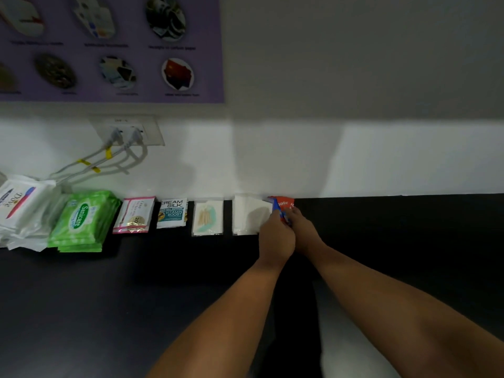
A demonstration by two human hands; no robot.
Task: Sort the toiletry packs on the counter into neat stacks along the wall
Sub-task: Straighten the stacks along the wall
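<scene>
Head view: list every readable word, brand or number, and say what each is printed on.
"Dove": white packs, far left.
"Sanicare": green packs.
"20": pink-edged sachet; its other print is blurred.
"CREAM SILK" and "VITAMIN BOOST": white and teal sachet; the line between them is too small to read.
"gate": red pack, the word partly covered.
Captions on the purple poster: too blurred to read.

Counter [109, 296] layout: single row of pack stacks along foot of wall [272, 159].
L to R: Dove packs [19, 211], Sanicare packs [81, 219] touching them, then w/ gaps sachet stack [133, 215], Cream Silk sachets [172, 213], stick pack [207, 218], plain packs [246, 218]. Colgate sachets [283, 204] at R end, against wall, just beside plain packs. L hand [276, 236] overlaps plain packs' R edge, R hand [304, 229] just R of it; both hold Colgate sachets. Socket [128, 130] on wall above Sanicare packs; cables [90, 163] run down-L toward Dove packs; poster [109, 47] above socket.
</scene>
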